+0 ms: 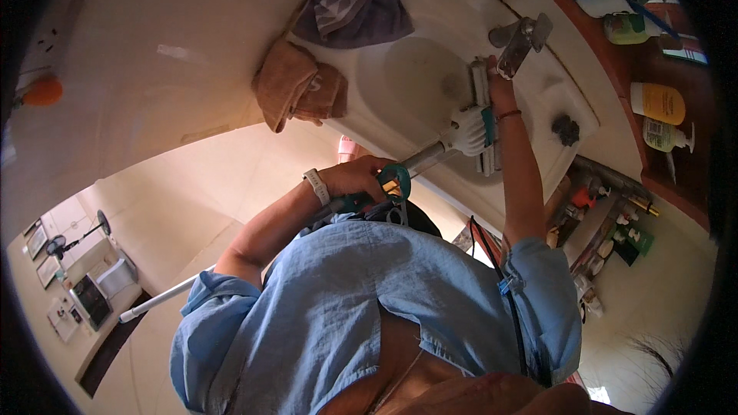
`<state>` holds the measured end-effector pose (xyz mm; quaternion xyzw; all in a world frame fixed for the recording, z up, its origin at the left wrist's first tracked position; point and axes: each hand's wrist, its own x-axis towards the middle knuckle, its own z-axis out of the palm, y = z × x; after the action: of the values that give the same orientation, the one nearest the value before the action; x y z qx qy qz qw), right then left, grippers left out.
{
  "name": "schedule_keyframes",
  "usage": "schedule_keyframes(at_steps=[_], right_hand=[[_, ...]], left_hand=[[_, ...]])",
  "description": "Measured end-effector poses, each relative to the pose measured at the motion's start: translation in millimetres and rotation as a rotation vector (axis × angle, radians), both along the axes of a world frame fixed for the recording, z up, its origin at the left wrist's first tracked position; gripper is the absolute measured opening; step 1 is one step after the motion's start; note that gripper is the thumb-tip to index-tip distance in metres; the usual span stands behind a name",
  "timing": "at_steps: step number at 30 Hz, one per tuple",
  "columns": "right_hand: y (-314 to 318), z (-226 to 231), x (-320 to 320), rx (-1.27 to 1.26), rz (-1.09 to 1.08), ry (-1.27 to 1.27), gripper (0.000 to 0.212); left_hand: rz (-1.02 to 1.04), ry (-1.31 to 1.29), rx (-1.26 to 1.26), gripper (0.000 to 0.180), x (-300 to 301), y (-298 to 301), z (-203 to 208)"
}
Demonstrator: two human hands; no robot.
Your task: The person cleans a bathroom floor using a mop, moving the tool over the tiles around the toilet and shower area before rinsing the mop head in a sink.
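A mop (pixel 427 158) lies slantwise across my front, its head (pixel 482 92) down in the white sink (pixel 384 119). The head is a long, narrow bar with a white ribbed joint and a teal part. My left hand (pixel 355 177), with a pale watch band on the wrist, is closed around the mop's handle by a teal grip. The white tail of the pole sticks out past my left elbow. My right hand (pixel 500 81) reaches under the metal faucet (pixel 519 46), beside the far end of the mop head. The faucet hides part of it, and its fingers are unclear.
A brown towel (pixel 296 88) and a grey towel (pixel 354 4) hang over the sink's left and far edges. A dark scrubber (pixel 566 129) lies on the right rim. Bottles (pixel 658 103) and a white cup stand on the brown shelf at right. A cord hangs by my right arm.
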<state>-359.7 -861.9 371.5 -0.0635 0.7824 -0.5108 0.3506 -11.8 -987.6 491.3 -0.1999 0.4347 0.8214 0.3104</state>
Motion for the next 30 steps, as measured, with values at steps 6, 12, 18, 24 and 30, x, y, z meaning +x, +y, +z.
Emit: schedule_keyframes(at_steps=[6, 12, 18, 24, 30], right_hand=[[10.7, 28.9, -12.4, -0.531, 0.177, -0.673, 0.044], [21.4, 14.5, -19.9, -0.284, 0.205, -0.272, 0.059], [7.6, 6.2, -16.4, -0.091, -0.116, -0.270, 0.067], [53.8, 6.5, -19.4, -0.038, 0.236, -0.550, 0.076], [71.2, -11.2, -2.7, -0.362, 0.190, -0.288, 0.054]], left_hand=[[-0.006, 0.045, -0.032, 0.056, 7.5, 0.2, -8.0], [0.056, -0.007, 0.122, 0.056, 4.3, 2.2, -10.6], [0.026, 0.036, 0.000, 0.055, -0.9, 10.8, -4.4], [0.119, 0.126, -0.092, 0.048, 4.4, -6.9, -5.1], [0.250, 0.035, -0.076, 0.045, -3.4, -12.0, 13.8]])
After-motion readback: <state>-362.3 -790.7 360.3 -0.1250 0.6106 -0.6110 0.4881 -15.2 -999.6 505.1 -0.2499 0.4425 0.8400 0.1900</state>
